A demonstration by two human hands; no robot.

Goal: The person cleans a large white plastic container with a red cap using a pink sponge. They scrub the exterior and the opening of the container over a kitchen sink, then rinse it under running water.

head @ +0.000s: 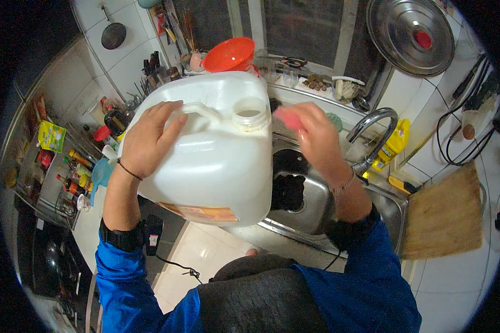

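Note:
A large white plastic jug (204, 170) with an uncapped mouth (250, 114) and a moulded handle (200, 110) stands in front of me, covering part of the counter. My left hand (150, 137) holds it at the upper left, its fingers and thumb lying on the plastic beside the handle. To the right of the jug's mouth, my right hand (314, 133) grips a pink sponge or cloth (288, 118), slightly blurred. The sponge is at the jug's right edge; whether it touches cannot be told. An orange label (200, 211) is on the jug's near side.
Below my right hand lies a steel sink (316, 197) with a curved faucet (375, 120). A yellow bottle (393, 143) and a cutting board (446, 216) are at the right. Behind the jug sits a red plastic funnel or bowl (229, 54). Bottles (71, 185) crowd the left counter.

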